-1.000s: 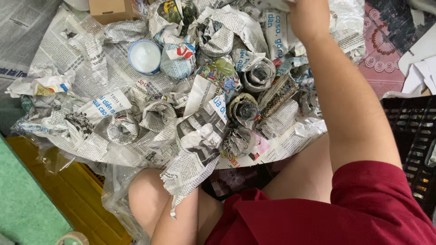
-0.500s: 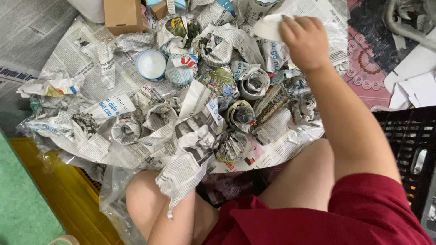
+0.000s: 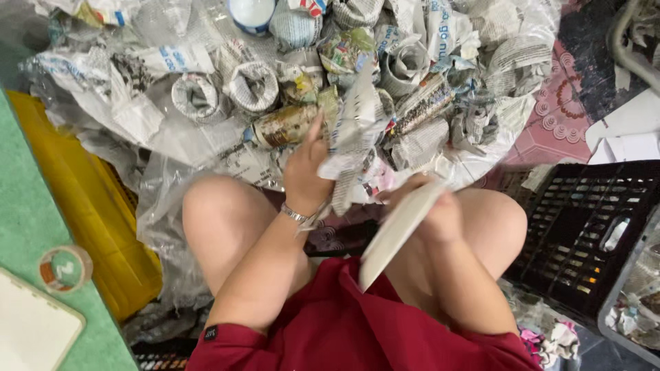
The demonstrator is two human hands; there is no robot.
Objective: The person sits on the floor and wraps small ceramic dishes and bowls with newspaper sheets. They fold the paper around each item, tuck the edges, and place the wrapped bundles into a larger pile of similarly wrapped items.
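Observation:
My left hand [image 3: 306, 175] grips a sheet of newspaper [image 3: 354, 130] that hangs crumpled between my knees. My right hand [image 3: 433, 209] holds a white plate [image 3: 399, 230] on edge, tilted down toward my lap. Both hands are close together above my bare knees, just in front of a heap of newspaper-wrapped bundles [image 3: 405, 65]. A wrapped cylinder-shaped bundle [image 3: 285, 125] lies right behind my left hand. A silver bracelet [image 3: 297, 215] sits on my left wrist.
A white and blue bowl [image 3: 251, 12] sits at the back of the heap. A black plastic crate [image 3: 584, 233] stands at the right. A yellow board [image 3: 89, 206], a green mat [image 3: 27, 227] and a roll of tape [image 3: 63, 268] lie at the left.
My right hand has come back from the far side of the heap to my lap, holding the white plate. My left hand has come into view and taken hold of a newspaper sheet.

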